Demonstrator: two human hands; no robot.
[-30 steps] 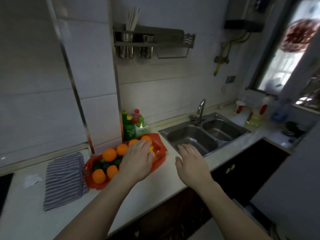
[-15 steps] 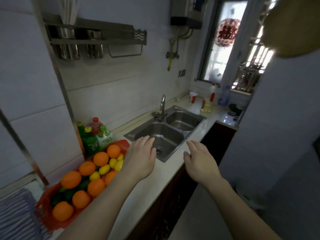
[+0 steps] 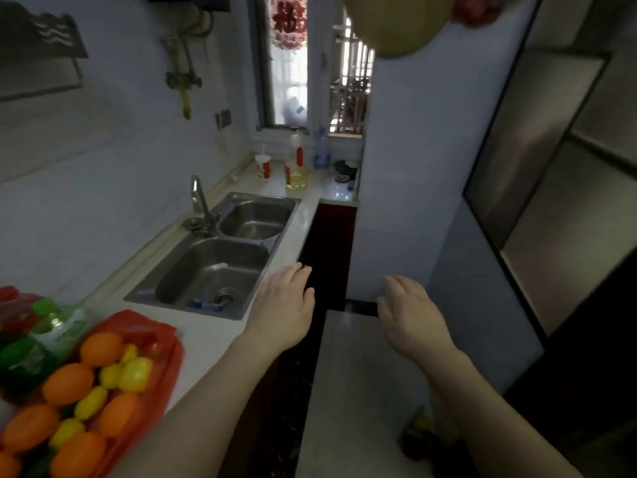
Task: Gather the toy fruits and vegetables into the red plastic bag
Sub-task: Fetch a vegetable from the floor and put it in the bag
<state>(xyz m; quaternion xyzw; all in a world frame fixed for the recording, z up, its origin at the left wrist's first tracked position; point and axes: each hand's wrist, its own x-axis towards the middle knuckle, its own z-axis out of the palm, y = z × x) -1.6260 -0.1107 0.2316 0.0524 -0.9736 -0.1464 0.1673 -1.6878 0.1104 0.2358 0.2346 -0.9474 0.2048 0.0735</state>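
Bag: red plastic bag lies open on the counter, left of the sink, heaped with toy oranges and lemons.
Left hand: fingers straight, empty, over the counter edge, well apart from the bag.
Right hand: spread, empty, out over the floor.
Floor: blurred coloured lump; cannot tell what.
Step, likely: hunting strays. Check the lump; drop finds mid-bag so the heap doesn't spill.

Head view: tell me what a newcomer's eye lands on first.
The bright toy fruits, orange and yellow, heaped in the red bag on the counter at lower left, stand out most. Next come the two bare hands in the middle, left hand and right hand, both open and holding nothing. Beyond the bag gleams the steel double sink.
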